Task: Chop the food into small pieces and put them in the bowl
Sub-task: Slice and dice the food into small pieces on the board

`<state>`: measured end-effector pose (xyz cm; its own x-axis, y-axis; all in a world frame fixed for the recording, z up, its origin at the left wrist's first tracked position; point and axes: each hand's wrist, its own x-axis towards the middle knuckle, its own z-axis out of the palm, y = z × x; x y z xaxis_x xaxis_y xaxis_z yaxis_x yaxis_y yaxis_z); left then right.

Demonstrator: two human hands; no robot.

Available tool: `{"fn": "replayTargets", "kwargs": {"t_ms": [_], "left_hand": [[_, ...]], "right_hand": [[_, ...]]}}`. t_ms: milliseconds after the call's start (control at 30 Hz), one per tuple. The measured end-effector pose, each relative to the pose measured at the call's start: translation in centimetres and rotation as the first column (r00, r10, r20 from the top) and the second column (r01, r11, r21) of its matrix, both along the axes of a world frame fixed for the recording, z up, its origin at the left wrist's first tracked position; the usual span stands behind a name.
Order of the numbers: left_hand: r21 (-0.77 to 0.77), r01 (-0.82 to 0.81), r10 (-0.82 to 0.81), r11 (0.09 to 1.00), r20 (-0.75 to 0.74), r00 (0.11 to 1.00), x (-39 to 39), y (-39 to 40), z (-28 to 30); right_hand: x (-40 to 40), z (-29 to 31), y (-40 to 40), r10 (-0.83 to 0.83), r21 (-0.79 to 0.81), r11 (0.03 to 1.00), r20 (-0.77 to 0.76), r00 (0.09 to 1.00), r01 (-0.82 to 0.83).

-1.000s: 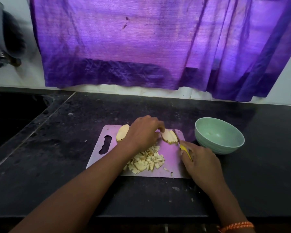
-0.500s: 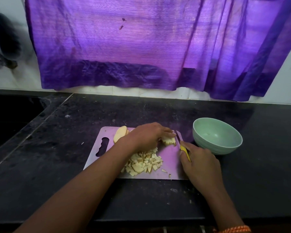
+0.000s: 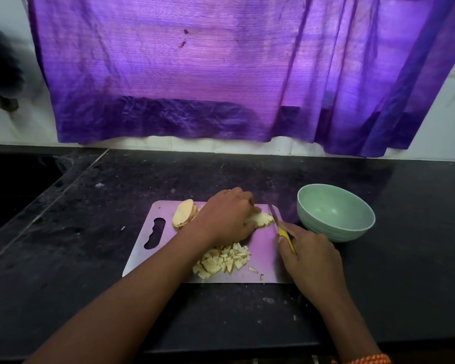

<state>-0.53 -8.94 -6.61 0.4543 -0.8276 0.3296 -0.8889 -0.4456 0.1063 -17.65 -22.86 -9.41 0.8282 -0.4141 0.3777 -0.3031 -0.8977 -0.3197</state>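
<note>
A metal cutting board [image 3: 142,253] lies on the black counter. My left hand [image 3: 227,216] holds down a pale potato slice [image 3: 263,219] near the board's far right corner. My right hand [image 3: 310,256] grips a knife with a yellow handle [image 3: 286,237]; its blade sits at the slice's right edge. A pile of small chopped pieces [image 3: 223,261] lies at the board's near middle. A stack of uncut slices [image 3: 183,213] rests at the far left of the board. A pale green bowl [image 3: 335,212] stands just right of the board; no food shows inside it.
A purple curtain [image 3: 221,74] hangs over the white wall behind the counter. A dark sunken sink area [image 3: 16,185] lies at the left. A few stray bits [image 3: 255,270] sit on the board's near right. The black counter [image 3: 405,271] stretches right of the bowl.
My left hand moved onto the slice and now holds it down. The knife blade came up against the slice's right edge. The camera view shifted slightly.
</note>
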Motion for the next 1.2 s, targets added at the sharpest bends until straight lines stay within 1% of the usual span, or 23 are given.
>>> {"fn": "replayTargets", "kwargs": {"t_ms": [100,267,367,433,533,600,700,1133,1200], "left_hand": [[0.024,-0.042,0.041,0.999,0.030,0.999,-0.1,0.2,-0.1],[-0.023,-0.114,0.114,0.993,0.044,0.992,-0.3,0.0,-0.8],[-0.037,-0.134,0.135,0.990,0.028,0.990,-0.1,-0.1,-0.9],[-0.034,-0.129,0.129,0.991,-0.009,0.992,0.4,0.3,-0.6],[-0.040,-0.139,0.133,0.989,-0.120,0.984,1.9,1.5,-0.2],[-0.024,-0.152,0.146,0.988,-0.159,0.976,2.9,2.4,0.0],[-0.006,-0.153,0.149,0.988,-0.202,0.968,3.7,3.3,0.5],[-0.085,-0.202,0.188,0.976,-0.152,0.970,2.3,2.7,0.6],[-0.095,-0.217,0.203,0.971,-0.141,0.969,2.2,2.6,0.5]], "right_hand": [[0.0,0.1,0.0,-0.006,0.012,1.000,0.013,1.000,0.006],[0.2,0.2,0.2,0.004,0.051,0.999,0.029,1.000,-0.006],[0.2,0.4,0.5,0.013,0.078,0.997,0.025,1.000,-0.015],[0.1,0.5,0.7,0.008,0.070,0.998,0.016,1.000,-0.009],[0.0,0.4,1.0,-0.010,-0.004,1.000,-0.022,1.000,0.010],[-0.1,0.4,1.2,-0.020,-0.034,0.999,-0.038,0.999,0.018],[-0.2,0.5,1.2,-0.024,-0.037,0.999,-0.043,0.999,0.022],[0.1,0.2,0.8,0.045,-0.051,0.998,-0.035,0.998,-0.047],[0.1,0.2,0.8,0.053,-0.034,0.998,-0.028,0.998,-0.053]]}}
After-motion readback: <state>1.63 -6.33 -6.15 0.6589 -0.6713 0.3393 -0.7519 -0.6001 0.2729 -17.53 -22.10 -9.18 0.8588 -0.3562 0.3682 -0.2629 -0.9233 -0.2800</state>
